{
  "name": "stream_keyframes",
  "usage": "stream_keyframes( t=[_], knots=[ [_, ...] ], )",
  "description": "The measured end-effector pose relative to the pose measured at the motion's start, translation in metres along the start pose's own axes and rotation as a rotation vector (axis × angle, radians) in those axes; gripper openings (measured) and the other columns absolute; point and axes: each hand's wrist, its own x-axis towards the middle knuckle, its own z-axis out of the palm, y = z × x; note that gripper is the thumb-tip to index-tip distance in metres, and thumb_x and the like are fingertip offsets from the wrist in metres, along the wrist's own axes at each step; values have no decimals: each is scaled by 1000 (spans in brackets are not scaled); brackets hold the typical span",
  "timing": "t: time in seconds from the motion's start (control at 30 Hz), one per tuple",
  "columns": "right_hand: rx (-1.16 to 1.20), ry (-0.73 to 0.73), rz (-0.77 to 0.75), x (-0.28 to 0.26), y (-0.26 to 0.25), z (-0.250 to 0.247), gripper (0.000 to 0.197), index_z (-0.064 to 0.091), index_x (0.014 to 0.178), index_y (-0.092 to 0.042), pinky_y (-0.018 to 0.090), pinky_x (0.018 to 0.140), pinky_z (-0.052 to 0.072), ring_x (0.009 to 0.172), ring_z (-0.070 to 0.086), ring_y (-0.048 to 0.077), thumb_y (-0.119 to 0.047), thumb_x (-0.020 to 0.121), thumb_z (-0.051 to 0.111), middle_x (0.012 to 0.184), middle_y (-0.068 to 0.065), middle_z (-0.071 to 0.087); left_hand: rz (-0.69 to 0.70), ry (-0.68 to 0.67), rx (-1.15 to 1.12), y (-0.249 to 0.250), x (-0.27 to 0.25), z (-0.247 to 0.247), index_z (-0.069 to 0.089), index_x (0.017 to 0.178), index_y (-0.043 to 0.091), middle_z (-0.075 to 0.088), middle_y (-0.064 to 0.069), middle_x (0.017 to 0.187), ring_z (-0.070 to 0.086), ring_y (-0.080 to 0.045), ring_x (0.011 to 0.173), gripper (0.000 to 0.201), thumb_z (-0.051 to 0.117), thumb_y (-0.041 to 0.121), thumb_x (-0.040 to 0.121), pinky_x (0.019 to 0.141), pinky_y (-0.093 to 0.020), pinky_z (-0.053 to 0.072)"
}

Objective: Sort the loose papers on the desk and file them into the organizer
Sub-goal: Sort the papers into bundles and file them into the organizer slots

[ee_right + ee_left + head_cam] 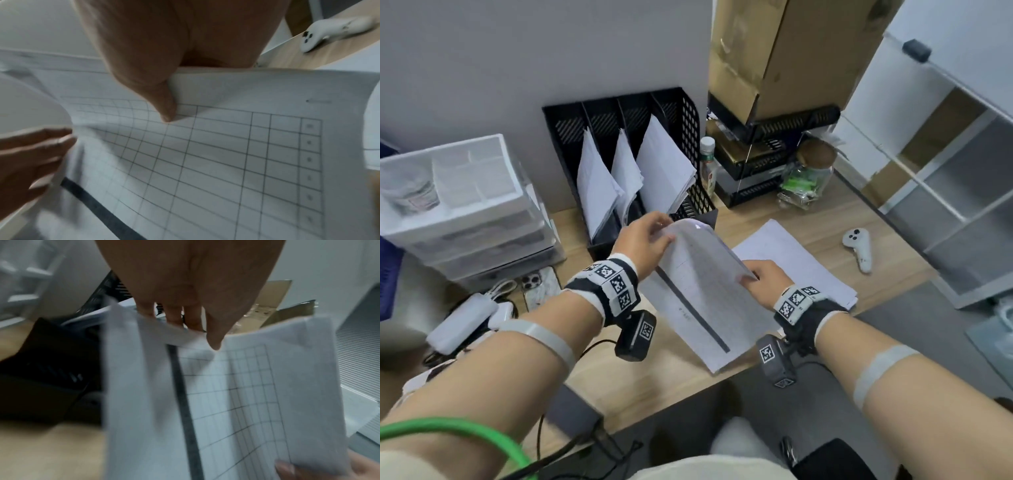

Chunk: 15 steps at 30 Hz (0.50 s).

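Both hands hold a white sheet printed with a grid table and a dark bar, lifted over the desk just in front of the black mesh organizer. My left hand pinches its far top edge. My right hand pinches its right edge, thumb on the printed face. The organizer has several slots, three of them with white papers standing in them. A loose stack of papers lies on the desk to the right, under the right hand.
A white drawer unit stands left of the organizer. A phone and white chargers lie at the left. A white controller, a glass jar, a bottle and cardboard boxes are on the right.
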Motion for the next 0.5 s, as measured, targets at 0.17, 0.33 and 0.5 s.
stream_keyframes(
  t=[0.17, 0.33, 0.5],
  knots=[
    [-49, 60, 207, 4, 55, -34, 22, 69, 107, -12, 27, 72, 41, 100, 64, 32, -13, 90, 56, 105, 13, 71, -401, -181, -140, -23, -1, 54, 49, 126, 14, 65, -7, 108, 65, -24, 91, 54, 78, 27, 82, 83, -36, 54],
    [-197, 6, 409, 16, 107, -58, 47, 51, 135, -15, 29, 81, 44, 109, 60, 32, -24, 89, 59, 124, 13, 63, -755, -576, -452, -17, -10, 117, 51, 131, 9, 66, -14, 121, 69, -29, 109, 47, 69, 25, 91, 90, -42, 54],
    [-279, -29, 445, 52, 135, -86, 48, 59, 125, -8, 31, 81, 46, 109, 62, 34, -34, 86, 69, 119, 15, 66, -838, -576, -572, 1, -2, 168, 51, 129, 7, 63, -15, 120, 68, -29, 100, 42, 67, 20, 93, 97, -42, 55]
  ],
)
